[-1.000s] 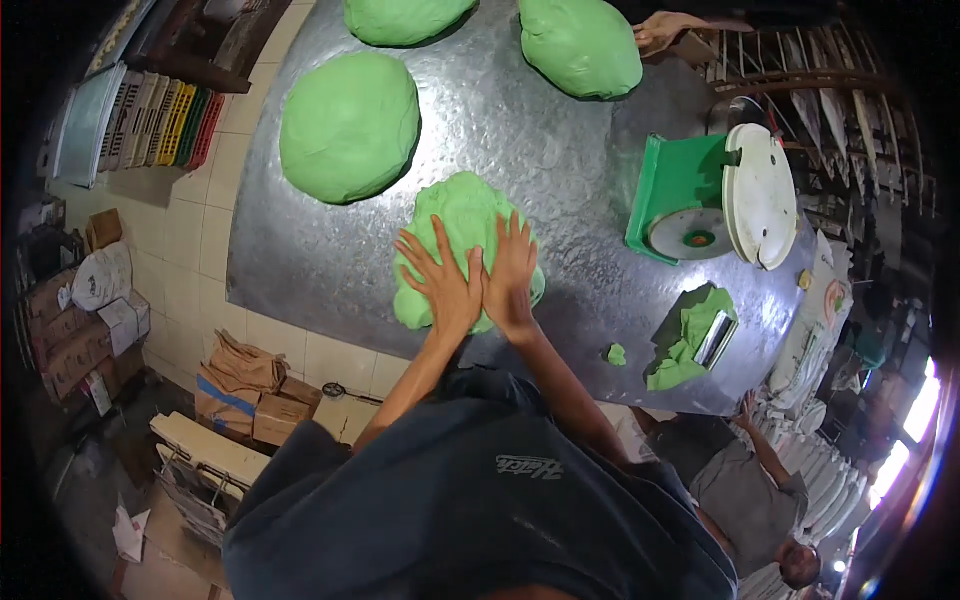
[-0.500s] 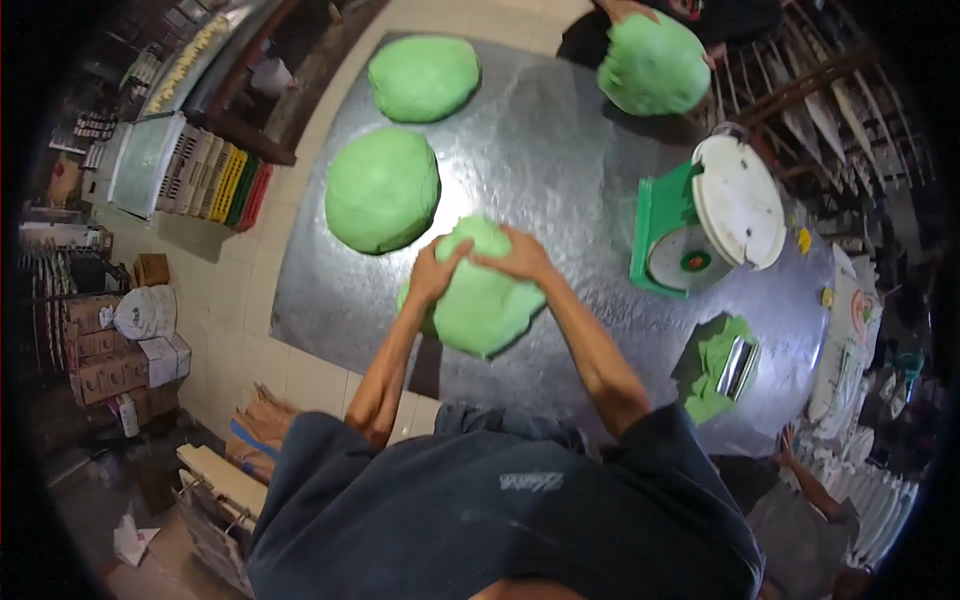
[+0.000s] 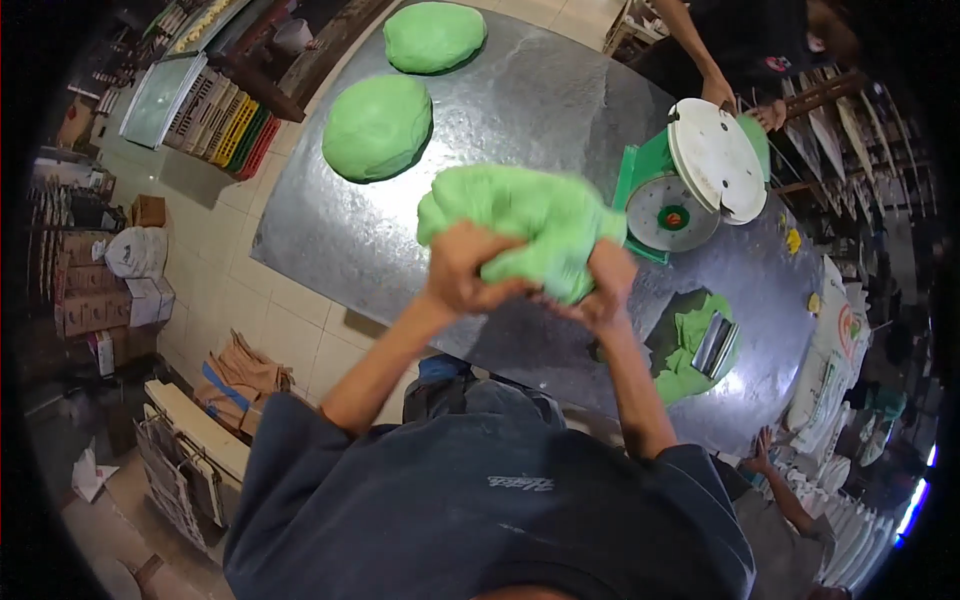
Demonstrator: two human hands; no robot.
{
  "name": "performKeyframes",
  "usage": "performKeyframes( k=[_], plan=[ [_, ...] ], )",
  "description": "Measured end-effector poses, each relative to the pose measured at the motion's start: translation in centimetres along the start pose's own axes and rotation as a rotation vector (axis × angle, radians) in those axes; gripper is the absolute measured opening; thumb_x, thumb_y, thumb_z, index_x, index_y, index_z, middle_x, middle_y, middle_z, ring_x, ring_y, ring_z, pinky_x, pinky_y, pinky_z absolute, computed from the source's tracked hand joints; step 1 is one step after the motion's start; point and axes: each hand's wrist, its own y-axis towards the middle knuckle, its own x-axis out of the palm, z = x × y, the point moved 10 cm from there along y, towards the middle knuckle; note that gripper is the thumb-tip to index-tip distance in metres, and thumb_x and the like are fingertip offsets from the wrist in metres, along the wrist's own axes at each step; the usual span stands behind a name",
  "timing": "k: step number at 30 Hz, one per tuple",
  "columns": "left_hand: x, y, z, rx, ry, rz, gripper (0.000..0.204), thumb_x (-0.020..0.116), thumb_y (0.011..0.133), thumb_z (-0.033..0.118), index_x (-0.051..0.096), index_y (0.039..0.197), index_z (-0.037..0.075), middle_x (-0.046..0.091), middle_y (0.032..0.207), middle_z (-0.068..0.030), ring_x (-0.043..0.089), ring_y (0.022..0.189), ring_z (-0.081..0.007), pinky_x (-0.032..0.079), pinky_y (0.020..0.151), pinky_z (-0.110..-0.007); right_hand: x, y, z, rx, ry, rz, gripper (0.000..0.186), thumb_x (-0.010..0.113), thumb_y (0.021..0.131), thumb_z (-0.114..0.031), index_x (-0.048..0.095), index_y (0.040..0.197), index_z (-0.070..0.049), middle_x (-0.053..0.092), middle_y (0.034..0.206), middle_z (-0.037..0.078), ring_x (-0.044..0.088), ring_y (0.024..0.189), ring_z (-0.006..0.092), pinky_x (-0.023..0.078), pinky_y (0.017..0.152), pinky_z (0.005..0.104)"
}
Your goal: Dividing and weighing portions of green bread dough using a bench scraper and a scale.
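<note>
A big lump of green dough (image 3: 515, 210) is gripped by both of my hands over the near part of the metal table (image 3: 510, 90). My left hand (image 3: 468, 268) is closed on its near left side, and my right hand (image 3: 605, 285) grips its near right side. The lump looks folded and blurred by motion, apparently lifted off the table. Two rounded green dough masses lie at the far left: the nearer one (image 3: 377, 127) and the farther one (image 3: 434, 37). A flat metal scraper (image 3: 715, 345) rests on green dough scraps (image 3: 685, 350) at the right.
A green scale (image 3: 672, 212) with a round white pan (image 3: 716, 160) stands right of my hands. Behind it are a co-worker's hands (image 3: 722, 92) by some green dough. Another person's hand (image 3: 762, 450) is at the near right table edge. Stacked crates (image 3: 215, 120) stand at left.
My hands have pulled the dough up from the table, and it now hangs folded between them. The co-worker's dough has moved down behind the scale. The view has shifted slightly.
</note>
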Motion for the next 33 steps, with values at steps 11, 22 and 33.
performKeyframes(
  k=[11, 22, 33],
  plan=[
    [7.4, -24.3, -9.7, -1.468, -0.969, 0.022, 0.073, 0.036, 0.093, 0.063, 0.056, 0.121, -0.001, 0.063, 0.113, -0.0158, 0.063, 0.099, -0.024, 0.05, 0.086, -0.036, 11.5, -3.2, 11.1, 0.475, 0.527, -1.086, 0.037, 0.06, 0.089, -0.037, 0.067, 0.108, -0.006, 0.067, 0.086, 0.007, 0.059, 0.072, 0.0157, 0.048, 0.067, 0.0329],
    [-15.7, -41.4, -16.0, -1.376, 0.181, 0.824, 0.063, 0.051, 0.093, 0.047, 0.041, 0.133, 0.0, 0.048, 0.127, -0.0183, 0.047, 0.118, -0.0295, 0.039, 0.097, -0.039, 17.6, -6.3, 5.3, 1.009, 0.331, -0.312, 0.073, 0.074, 0.077, -0.042, 0.046, 0.125, 0.004, 0.051, 0.123, 0.023, 0.053, 0.11, 0.0355, 0.043, 0.094, 0.0408],
    [-7.3, -11.9, -29.1, -0.82, 0.207, -0.228, 0.091, 0.082, 0.063, 0.048, 0.047, 0.131, -0.001, 0.059, 0.119, -0.0198, 0.057, 0.11, -0.0328, 0.043, 0.096, -0.041, 29.7, -0.3, 3.1, 0.744, 0.159, -0.25, 0.101, 0.08, 0.059, -0.057, 0.042, 0.133, 0.0, 0.053, 0.126, 0.021, 0.051, 0.118, 0.0357, 0.042, 0.098, 0.0439]
  ],
)
